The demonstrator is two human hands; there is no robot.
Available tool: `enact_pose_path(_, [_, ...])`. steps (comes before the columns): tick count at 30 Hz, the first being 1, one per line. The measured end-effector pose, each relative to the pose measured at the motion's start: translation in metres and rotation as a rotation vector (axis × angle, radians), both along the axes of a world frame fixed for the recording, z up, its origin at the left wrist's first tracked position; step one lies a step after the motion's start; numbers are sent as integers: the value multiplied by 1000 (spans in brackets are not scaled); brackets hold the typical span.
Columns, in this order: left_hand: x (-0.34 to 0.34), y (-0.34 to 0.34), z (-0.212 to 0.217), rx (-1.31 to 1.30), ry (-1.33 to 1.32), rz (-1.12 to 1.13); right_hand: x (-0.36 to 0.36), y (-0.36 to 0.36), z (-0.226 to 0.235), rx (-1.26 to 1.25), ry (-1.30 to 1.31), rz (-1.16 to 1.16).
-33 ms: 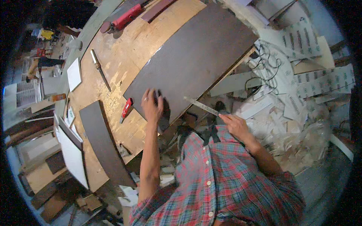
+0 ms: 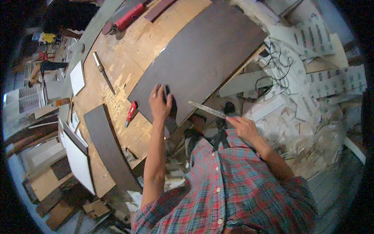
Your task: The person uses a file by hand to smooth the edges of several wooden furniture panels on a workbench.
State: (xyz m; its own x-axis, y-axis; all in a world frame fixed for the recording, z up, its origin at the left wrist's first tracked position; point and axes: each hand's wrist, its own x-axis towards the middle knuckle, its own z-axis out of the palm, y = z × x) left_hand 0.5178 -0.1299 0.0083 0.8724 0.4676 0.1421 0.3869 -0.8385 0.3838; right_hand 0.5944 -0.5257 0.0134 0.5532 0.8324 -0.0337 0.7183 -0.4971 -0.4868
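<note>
A large dark grey-brown board (image 2: 202,54) lies across the wooden bench, its near edge facing me. My left hand (image 2: 159,103) rests on the board's near left part, fingers spread, with nothing held. In my right hand (image 2: 242,128) is a long flat metal file (image 2: 208,109), gripped by its reddish handle. The file points left, and its tip reaches over the board's near edge; whether it touches is unclear. Left of my left hand, a red utility knife (image 2: 131,113) lies on the bench.
Farther left on the bench lie a handled tool with a dark blade (image 2: 104,74) and a narrow dark strip (image 2: 111,150). A red power tool (image 2: 126,20) sits at the back. White panels (image 2: 78,156) lean at left. Cables (image 2: 274,64) and printed sheeting (image 2: 311,39) clutter the right.
My left hand has shifted slightly to the right and away from me on the board, fingers still spread. The file's tip has moved a little left. The whole view has tilted slightly.
</note>
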Motion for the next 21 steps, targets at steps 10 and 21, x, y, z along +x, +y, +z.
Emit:
enact_pose_path(10, [93,18,-47,103,-76,-362,6,-15,-32,-40,-125,-17])
enact_pose_path(21, [97,35,-53,-49,-213,-428,-1,22,-40,-95,-235,-125])
